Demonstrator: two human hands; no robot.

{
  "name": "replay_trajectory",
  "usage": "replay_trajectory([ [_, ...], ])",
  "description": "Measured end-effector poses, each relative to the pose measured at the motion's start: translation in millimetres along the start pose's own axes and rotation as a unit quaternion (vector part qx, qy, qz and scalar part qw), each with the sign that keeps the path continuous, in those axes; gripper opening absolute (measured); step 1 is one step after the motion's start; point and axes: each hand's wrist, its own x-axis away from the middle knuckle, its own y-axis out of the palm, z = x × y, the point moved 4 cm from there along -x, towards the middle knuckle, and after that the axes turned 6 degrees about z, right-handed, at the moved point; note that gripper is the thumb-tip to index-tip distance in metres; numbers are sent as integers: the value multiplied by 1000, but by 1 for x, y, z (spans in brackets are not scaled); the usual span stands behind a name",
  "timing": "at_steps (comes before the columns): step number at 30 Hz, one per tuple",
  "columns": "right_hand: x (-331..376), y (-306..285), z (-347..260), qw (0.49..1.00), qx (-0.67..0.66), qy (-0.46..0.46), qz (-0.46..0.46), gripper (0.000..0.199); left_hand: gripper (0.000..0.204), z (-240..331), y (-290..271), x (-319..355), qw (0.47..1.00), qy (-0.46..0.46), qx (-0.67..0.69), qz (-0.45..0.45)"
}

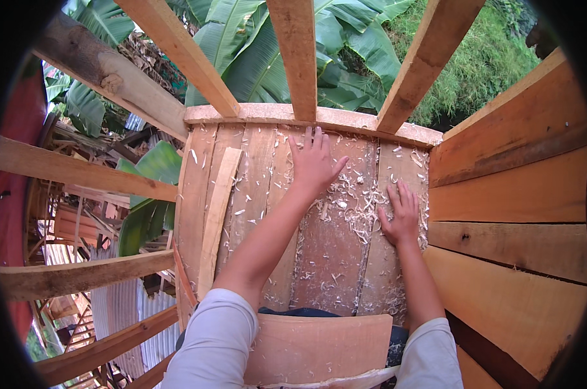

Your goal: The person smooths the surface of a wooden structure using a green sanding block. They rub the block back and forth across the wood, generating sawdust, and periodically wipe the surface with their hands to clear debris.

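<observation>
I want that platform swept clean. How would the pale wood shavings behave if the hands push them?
The wood shavings look thin and curled, so probably very light and easily scattered. Some may snag in the gaps between the planks. The left hand and right hand lie flat among them.

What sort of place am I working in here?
Most likely an outdoor timber building site, high up: both hands, left and right, lie flat on a plank floor strewn with wood shavings, open rafters stand ahead, and banana leaves and tin roofing show beyond.
</observation>
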Motion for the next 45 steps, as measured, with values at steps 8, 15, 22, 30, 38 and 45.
replay_trajectory([
  [8,-1,0,0,1000,4,5,-7,61,66,-63,17,-2,995,5,79,-56],
  [15,1,1,2,1000,0,2,4,61,45,-54,-9,22,980,158,87,83],
  [22,-2,0,-1,1000,4,-3,-2,62,31,-56,-10,51,981,184,8,65],
  [30,-1,3,3,1000,5,0,1,62,33,-49,-6,22,990,142,16,-16],
  [38,2,2,5,1000,8,1,7,61,22,-35,-28,20,967,162,84,178],
  [45,-3,3,1,1000,7,-9,9,60,22,-41,-19,72,943,332,37,16],
])
